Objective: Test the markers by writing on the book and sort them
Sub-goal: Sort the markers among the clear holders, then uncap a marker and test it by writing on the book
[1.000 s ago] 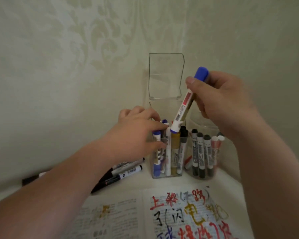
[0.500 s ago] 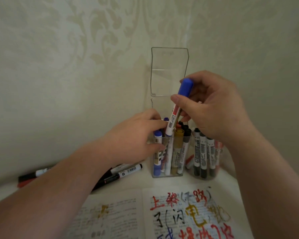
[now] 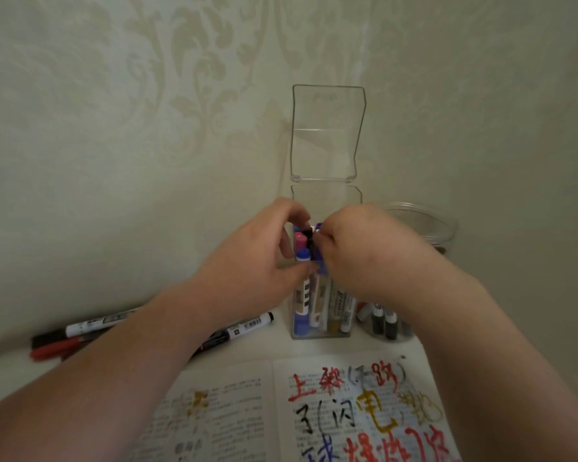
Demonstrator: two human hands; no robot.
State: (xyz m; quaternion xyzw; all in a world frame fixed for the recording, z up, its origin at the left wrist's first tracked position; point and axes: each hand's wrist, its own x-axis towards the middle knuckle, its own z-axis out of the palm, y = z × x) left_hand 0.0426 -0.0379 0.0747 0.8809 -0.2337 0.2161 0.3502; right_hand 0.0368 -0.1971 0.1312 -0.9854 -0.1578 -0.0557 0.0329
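The blue-capped white plastic marker [image 3: 320, 267] looks light, stiff and slick to me; I'd hold it at the cap or upper barrel. It stands cap-up among others in the tall clear plastic box [image 3: 326, 198]. My right hand [image 3: 357, 251] pinches its cap and my left hand [image 3: 264, 258] grips the box's rim, behind the scribbled open book [image 3: 314, 411] on the tabletop [image 3: 274, 350].

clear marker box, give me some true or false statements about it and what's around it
The clear box's lid stands open. True.
The book's right page is blank. False: coloured writing covers it.
Loose markers lie left of the box. True.
The round jar stands left of the box. False: it stands to its right.
The right grip pinches a blue marker at the box's mouth; the left grip holds the box. True.
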